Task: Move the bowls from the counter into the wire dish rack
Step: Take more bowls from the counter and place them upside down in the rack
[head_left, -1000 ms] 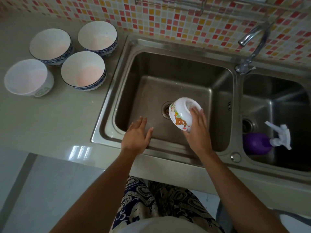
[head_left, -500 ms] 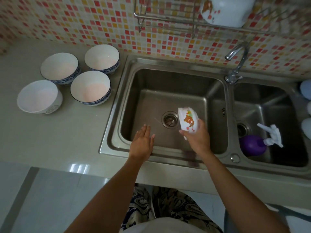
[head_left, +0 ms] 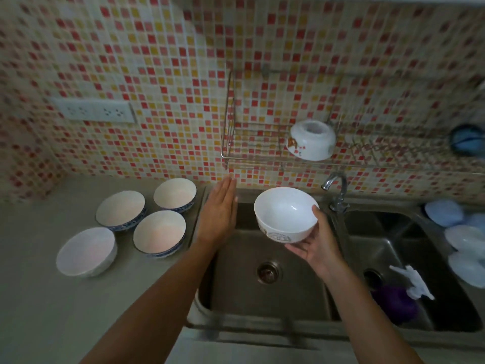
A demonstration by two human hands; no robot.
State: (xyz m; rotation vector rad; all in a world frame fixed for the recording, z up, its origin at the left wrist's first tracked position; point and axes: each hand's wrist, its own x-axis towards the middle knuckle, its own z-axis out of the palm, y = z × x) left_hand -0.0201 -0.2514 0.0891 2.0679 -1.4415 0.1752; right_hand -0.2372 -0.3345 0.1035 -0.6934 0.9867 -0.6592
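Holding a white bowl [head_left: 284, 215] in my right hand [head_left: 316, 245], I have the palm turned up under its base, the fingers curled along the underside and the thumb hooked over the rim at the right. The bowl sits mouth-up, tipped a little toward me, with a printed pattern low on its outer wall, and it hangs above the left basin of the sink [head_left: 288, 298].

Left of the held bowl, my left hand [head_left: 219, 210] floats flat with its fingers straight and together, carrying nothing, over the sink's left edge.

Further left of that hand, four bowls wait mouth-up on the counter [head_left: 65, 311]: a far blue-rimmed bowl [head_left: 175, 194], a middle blue-rimmed bowl [head_left: 120, 210] beside it, a near blue-rimmed bowl [head_left: 159, 233] just in front, and a plain white bowl [head_left: 86, 251] at the far left.

Above the held bowl, on the tiled wall, hangs the wire dish rack [head_left: 252, 143]; one bowl in the rack [head_left: 311, 140] already rests there upside down. The tap [head_left: 337, 191] stands just right of my right thumb, and beyond it, in the right basin, lies a purple spray bottle [head_left: 396, 303].
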